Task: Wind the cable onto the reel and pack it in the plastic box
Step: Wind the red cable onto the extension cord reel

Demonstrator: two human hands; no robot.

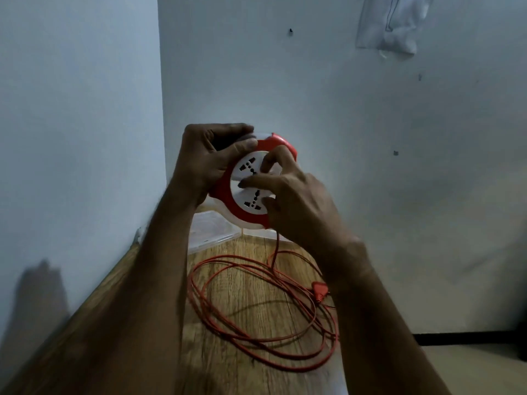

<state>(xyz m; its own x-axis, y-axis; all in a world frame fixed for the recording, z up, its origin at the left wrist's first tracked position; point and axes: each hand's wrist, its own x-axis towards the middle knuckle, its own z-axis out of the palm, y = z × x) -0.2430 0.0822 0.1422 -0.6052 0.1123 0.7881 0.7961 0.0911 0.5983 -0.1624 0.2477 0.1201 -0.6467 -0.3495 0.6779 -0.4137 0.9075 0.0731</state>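
Wooden table (245, 374) – white cloth (390, 24) on wall (285, 81)

The reel (228, 192) has a red rim around a white face marked with black socket holes. The cable (256, 323) and its plug (319, 289) at 3 o'clock are red. The table (242, 374) shows brown wood grain. The plastic box (211, 232) is clear; the wall (370, 124) is pale bluish-white.

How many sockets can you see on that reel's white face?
2: one socket at the upper left of the reel, one socket at the lower middle. The right hand may hide more.
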